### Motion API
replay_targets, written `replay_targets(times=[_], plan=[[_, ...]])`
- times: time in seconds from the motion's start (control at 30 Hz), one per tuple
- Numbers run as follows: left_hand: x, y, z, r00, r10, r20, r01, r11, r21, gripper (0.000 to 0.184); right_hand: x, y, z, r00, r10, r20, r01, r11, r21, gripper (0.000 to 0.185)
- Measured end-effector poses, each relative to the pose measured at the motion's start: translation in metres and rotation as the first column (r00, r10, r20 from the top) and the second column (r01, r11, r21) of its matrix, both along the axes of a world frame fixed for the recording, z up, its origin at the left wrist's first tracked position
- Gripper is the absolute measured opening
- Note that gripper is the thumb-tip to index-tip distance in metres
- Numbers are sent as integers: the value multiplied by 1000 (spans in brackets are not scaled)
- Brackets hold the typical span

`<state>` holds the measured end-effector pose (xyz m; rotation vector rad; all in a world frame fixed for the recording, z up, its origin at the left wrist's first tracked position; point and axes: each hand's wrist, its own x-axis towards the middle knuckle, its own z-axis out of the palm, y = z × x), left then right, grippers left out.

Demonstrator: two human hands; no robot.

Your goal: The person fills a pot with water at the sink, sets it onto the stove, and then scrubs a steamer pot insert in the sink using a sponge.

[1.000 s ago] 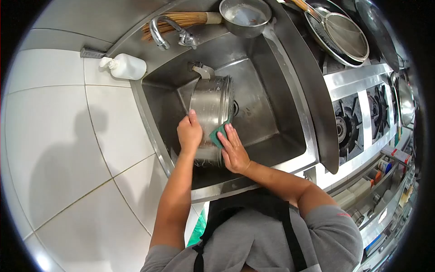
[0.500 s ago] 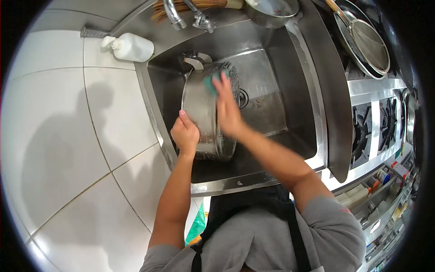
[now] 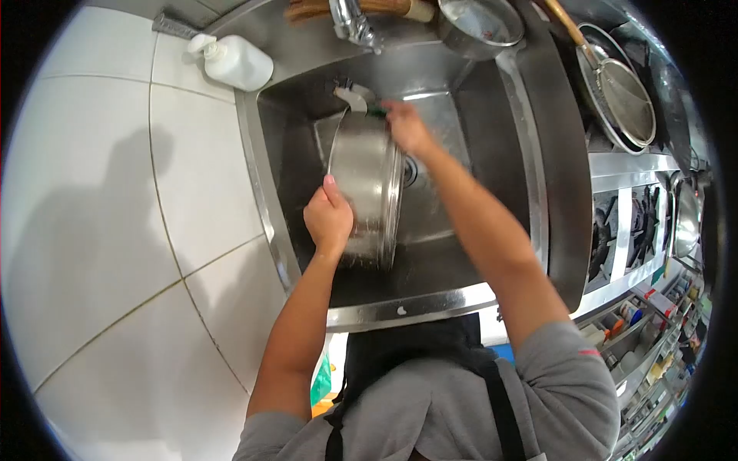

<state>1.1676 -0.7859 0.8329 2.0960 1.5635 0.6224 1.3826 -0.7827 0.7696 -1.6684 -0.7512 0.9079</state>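
A large metal pot [image 3: 367, 173] lies tilted on its side in the steel sink [image 3: 442, 288], one pale metal handle [image 3: 352, 99] at its upper end. My left hand [image 3: 329, 219] grips the pot's left rim, thumb on the outer wall. At the far end of the pot, my right hand [image 3: 407, 127] presses the green scouring pad [image 3: 377, 111] against it near the handle; this hand is blurred and the pad is mostly hidden beneath the fingers. The drain [image 3: 410, 170] shows just right of the pot.
A faucet [image 3: 354, 24] and a straw brush [image 3: 377, 8] are behind the sink, beside a metal bowl [image 3: 480, 29]. A white pump bottle [image 3: 239, 63] stands at its left corner. On the right are a strainer [image 3: 626, 96], pans and stove burners.
My right hand has moved with the green pad from the near part of the pot up to its far end. My left hand keeps its hold. The view has shifted a little.
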Motion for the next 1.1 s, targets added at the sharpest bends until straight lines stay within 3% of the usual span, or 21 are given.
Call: replay_targets(times=[0.03, 0.1, 0.17, 0.3, 0.37, 0.43, 0.5, 0.6, 0.67, 0.77, 0.83, 0.97, 1.03, 1.1], plan=[[8, 1, 1, 1000, -2, 21, 1, 1000, 1, 50, -13, -15, -3, 954, -51, 296, 13, 992, 129, 36], [10, -6, 5, 999, 37, 9, -35, 984, -177, 50, -60, -70, 45, 784, -113, 610, -104, 946, 308, 42], [12, -9, 5, 999, 28, 42, -23, 992, -124, 50, -105, -124, 67, 744, 21, 668, -203, 959, 196, 45], [9, -9, -4, 994, -27, 105, 26, 1000, 17, 50, -113, -138, 69, 758, 105, 644, -223, 969, 104, 45], [3, -12, -4, 996, -21, 84, 24, 999, -34, 51, -85, -99, 61, 776, -53, 629, -117, 967, 227, 44], [4, -7, 0, 996, -20, 83, 26, 997, -70, 52, -43, -53, 22, 902, -109, 419, 15, 975, 222, 44], [8, -8, 4, 998, -29, 63, 35, 996, -82, 51, 16, -6, -10, 961, 81, 265, -79, 997, -18, 43], [11, -7, 5, 1000, 2, 25, 1, 993, -115, 51, 5, -8, -8, 969, -32, 243, 35, 999, -8, 43], [12, -5, 3, 998, 5, 69, 2, 994, -110, 51, -54, -59, 26, 841, -177, 511, 14, 952, 307, 47], [6, -13, -2, 994, 7, 107, 4, 995, -105, 52, -134, -139, 61, 788, -68, 612, -82, 974, 213, 53], [12, -12, 1, 992, 13, 126, -2, 997, -79, 52, -127, -139, 70, 777, 11, 630, -93, 991, 97, 52], [5, -21, 1, 994, 28, 104, -16, 993, -117, 53, -53, -56, 44, 912, -96, 400, 31, 986, 166, 46], [10, -20, 1, 996, 27, 88, -17, 993, -120, 53, 14, -2, 2, 873, 225, 432, -160, 970, -181, 46], [11, -20, 3, 999, 25, 37, -21, 993, -118, 54, 10, -5, 6, 932, 147, 332, -94, 981, -171, 48]])
